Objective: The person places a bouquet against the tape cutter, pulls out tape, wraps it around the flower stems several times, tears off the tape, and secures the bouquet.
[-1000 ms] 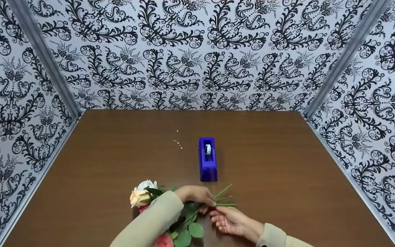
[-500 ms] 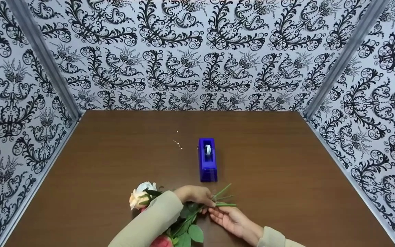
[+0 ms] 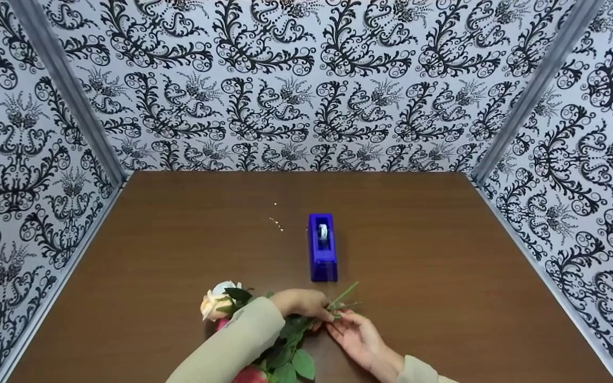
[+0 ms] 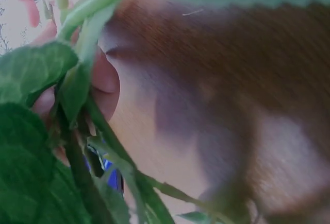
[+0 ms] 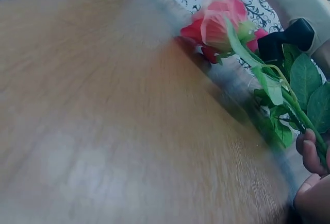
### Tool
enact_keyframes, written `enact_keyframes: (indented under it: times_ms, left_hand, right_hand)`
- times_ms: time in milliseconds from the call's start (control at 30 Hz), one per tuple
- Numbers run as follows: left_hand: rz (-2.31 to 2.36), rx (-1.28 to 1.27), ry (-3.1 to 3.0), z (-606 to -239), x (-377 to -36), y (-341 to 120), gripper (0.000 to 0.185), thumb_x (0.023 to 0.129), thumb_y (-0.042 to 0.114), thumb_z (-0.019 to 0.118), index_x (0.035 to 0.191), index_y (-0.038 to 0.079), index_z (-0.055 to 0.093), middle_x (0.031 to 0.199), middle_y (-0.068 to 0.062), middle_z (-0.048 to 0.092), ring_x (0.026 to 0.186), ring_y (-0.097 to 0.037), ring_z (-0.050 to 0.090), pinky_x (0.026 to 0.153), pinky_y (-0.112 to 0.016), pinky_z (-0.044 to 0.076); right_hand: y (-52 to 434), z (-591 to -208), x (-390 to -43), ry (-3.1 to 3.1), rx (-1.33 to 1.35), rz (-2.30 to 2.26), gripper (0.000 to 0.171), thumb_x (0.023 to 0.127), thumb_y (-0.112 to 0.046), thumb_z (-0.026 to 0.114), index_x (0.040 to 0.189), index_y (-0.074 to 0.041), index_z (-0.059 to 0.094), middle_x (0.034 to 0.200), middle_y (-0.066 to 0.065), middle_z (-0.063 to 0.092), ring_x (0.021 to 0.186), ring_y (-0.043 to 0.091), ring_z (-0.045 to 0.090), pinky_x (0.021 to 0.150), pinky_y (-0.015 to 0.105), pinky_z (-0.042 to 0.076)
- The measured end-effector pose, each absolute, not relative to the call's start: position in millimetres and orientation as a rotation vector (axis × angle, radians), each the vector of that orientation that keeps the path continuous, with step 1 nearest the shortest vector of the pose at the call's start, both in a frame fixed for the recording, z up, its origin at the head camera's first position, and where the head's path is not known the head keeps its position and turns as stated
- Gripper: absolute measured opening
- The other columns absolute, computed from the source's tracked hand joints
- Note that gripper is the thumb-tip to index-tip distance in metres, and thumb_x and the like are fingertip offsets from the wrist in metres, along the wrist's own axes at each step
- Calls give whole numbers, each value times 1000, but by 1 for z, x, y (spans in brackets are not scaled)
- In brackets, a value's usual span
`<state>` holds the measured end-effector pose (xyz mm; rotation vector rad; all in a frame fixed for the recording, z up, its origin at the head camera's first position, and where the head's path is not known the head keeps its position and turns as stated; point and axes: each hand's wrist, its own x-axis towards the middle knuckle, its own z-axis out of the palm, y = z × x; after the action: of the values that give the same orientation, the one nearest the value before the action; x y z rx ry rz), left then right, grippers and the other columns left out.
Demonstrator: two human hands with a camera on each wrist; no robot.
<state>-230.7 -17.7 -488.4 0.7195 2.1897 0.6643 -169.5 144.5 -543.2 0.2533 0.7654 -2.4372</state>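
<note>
Near the front edge of the surface (image 3: 445, 255), the left hand (image 3: 302, 303) clasps the bunched flower stems (image 3: 341, 300) while the right hand (image 3: 357, 335), fingers loose and holding nothing, steadies their ends (apparently gathering them), so the tape dispenser (image 3: 322, 247) just beyond seems next.

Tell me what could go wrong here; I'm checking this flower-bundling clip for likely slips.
The left hand grips several stems whose ends splay apart, so one might slip free as the right hand touches them. The tape dispenser stands just beyond those ends; a push forward could knock it. The cream rose lies by the sleeve and may get crushed.
</note>
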Motion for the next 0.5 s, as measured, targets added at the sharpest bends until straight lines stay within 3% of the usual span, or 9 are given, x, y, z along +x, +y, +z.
enact_keyframes:
  times_ms: [267, 500]
  left_hand:
    - [663, 695, 2183, -490, -232, -17, 27, 93, 20, 52, 76, 1, 62, 52, -1, 53, 45, -10, 48, 49, -19, 38]
    - [708, 698, 2154, -491, -233, -18, 23, 94, 20, 51, 80, 4, 61, 53, -1, 53, 46, -11, 48, 48, -20, 38]
  right_hand:
    - [142, -547, -170, 856, 224, -2450, 24, 96, -5, 35, 105, -18, 53, 102, -3, 60, 98, 17, 58, 93, 34, 40]
    - [141, -543, -171, 876, 263, -2474, 17, 96, -7, 39, 100, -19, 51, 99, 0, 61, 91, 17, 59, 86, 32, 45]
